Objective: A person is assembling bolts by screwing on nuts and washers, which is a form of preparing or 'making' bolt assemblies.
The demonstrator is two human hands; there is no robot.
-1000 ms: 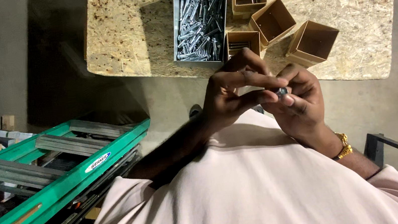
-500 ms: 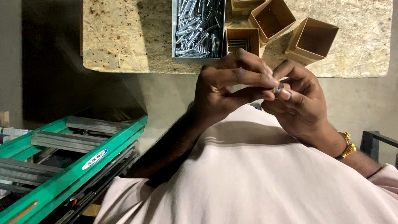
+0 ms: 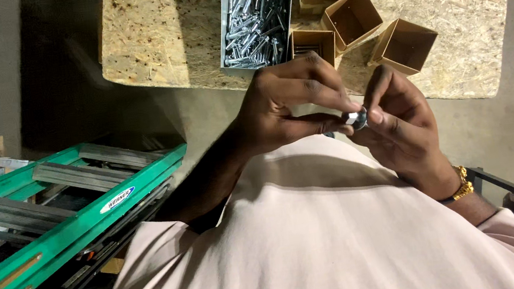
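In the head view, a small silver bolt [image 3: 356,118] is pinched between the fingertips of the left hand [image 3: 285,105] and the right hand [image 3: 402,126], held in the air on the near side of the table [image 3: 146,40]. Each grip is closed narrowly on it. Were either pinch loosened, the bolt would likely be dropped onto the pink shirt [image 3: 321,241] below rather than back into the grey tray [image 3: 258,20] on the table.

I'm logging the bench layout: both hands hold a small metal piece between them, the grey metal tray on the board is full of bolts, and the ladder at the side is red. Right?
Not quite: the ladder is green, not red, as the head view shows. The rest stands: both hands, left and right, hold the small metal piece between them, and the grey metal tray on the board is full of bolts.
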